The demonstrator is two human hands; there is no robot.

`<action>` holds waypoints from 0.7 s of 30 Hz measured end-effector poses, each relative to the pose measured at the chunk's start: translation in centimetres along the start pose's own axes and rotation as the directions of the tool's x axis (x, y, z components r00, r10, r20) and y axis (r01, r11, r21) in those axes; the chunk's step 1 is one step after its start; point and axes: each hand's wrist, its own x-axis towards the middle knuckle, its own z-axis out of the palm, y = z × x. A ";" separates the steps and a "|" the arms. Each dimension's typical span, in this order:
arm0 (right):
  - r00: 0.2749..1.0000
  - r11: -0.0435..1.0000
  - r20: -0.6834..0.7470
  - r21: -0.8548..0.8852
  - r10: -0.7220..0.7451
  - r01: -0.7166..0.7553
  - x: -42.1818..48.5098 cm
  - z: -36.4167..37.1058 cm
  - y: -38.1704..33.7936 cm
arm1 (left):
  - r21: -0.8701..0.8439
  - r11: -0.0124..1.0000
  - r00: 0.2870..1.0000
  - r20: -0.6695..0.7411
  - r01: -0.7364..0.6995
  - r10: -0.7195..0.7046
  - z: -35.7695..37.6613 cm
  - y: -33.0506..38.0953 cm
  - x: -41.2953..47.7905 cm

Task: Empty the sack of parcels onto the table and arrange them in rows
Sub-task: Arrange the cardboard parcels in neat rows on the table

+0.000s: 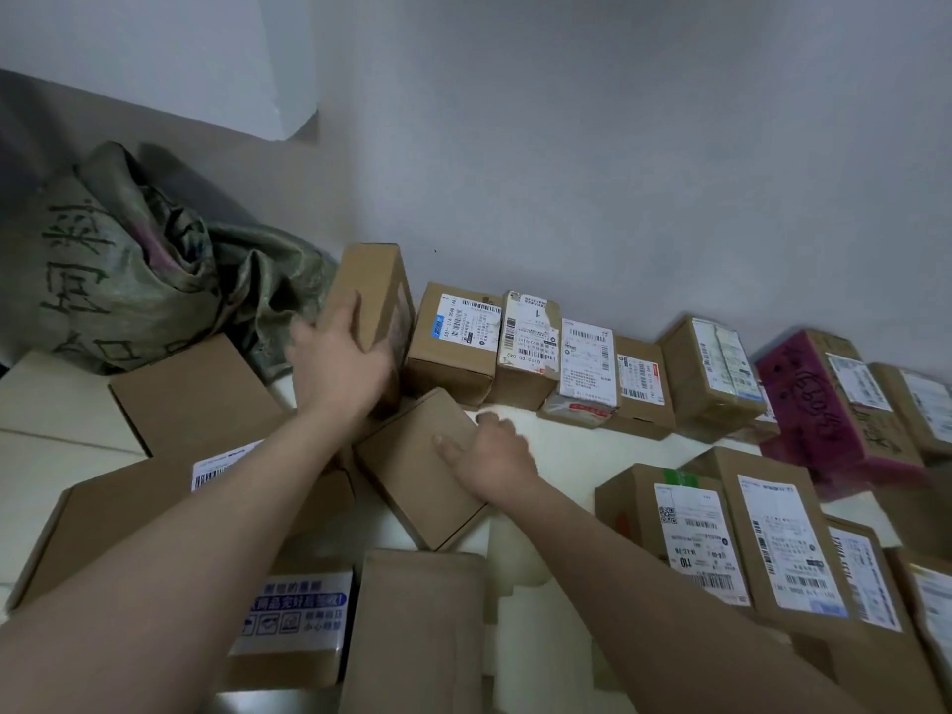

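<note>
Cardboard parcels already stand in 2 rows on the white table (556, 435): a far row (587, 363) along the wall and a near row (747, 538) at the right. The left hand (335, 363) grips a plain upright box (376, 291) at the far row's left end. The right hand (489, 456) curls over the edge of a tilted flat box (412, 476). Loose boxes (190, 394) at the near left remain unsorted. The green sack (129, 280) slumps crumpled at the far left, apparently emptied.

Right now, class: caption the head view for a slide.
Left hand grips a tall box beside the wall row; right hand holds a flat box.
</note>
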 end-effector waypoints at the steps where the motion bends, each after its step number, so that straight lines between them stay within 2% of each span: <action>1: 0.996 0.999 0.077 -0.006 0.034 -0.034 -0.1 0.3 0.1 | -0.088 0.996 0.999 0.011 0.032 -0.031 -0.4 -0.6 0.5; 4: 0.991 0.998 0.121 -0.001 0.065 -0.065 -0.1 0.0 0.4 | -0.249 0.958 0.989 0.023 0.145 -0.143 -1.3 -1.8 1.6; 6: 0.980 0.991 0.175 0.079 0.097 -0.112 0.0 -0.2 0.3 | -0.261 0.934 0.965 -0.034 0.243 -0.261 -1.5 -2.1 2.0; 8: 0.972 0.963 0.198 0.215 0.123 -0.165 -0.2 -0.2 0.0 | -0.227 0.928 0.949 -0.048 0.294 -0.312 -1.5 -2.3 1.9; 11: 0.978 0.943 0.177 0.294 0.110 -0.159 -0.6 -0.3 -0.1 | -0.101 0.959 0.964 0.021 0.265 -0.264 -1.4 -3.0 1.5; 15: 0.972 0.928 0.220 0.339 0.083 -0.156 -1.6 -0.7 0.8 | -0.043 0.975 0.970 0.117 0.217 -0.211 -1.6 -3.0 0.4; 17: 0.963 0.918 0.259 0.359 0.073 -0.166 -2.6 -1.0 1.2 | 0.006 0.983 0.978 0.097 0.184 -0.184 -1.5 -2.2 -1.1; 19: 0.958 0.898 0.279 0.402 0.066 -0.179 -3.9 -1.7 1.3 | 0.148 0.981 0.990 0.047 0.122 -0.130 -1.3 -1.4 -2.8; 21: 0.960 0.865 0.275 0.465 0.058 -0.186 -5.3 -2.8 1.2 | 0.281 0.958 0.995 0.055 0.061 -0.080 -1.3 -0.8 -4.1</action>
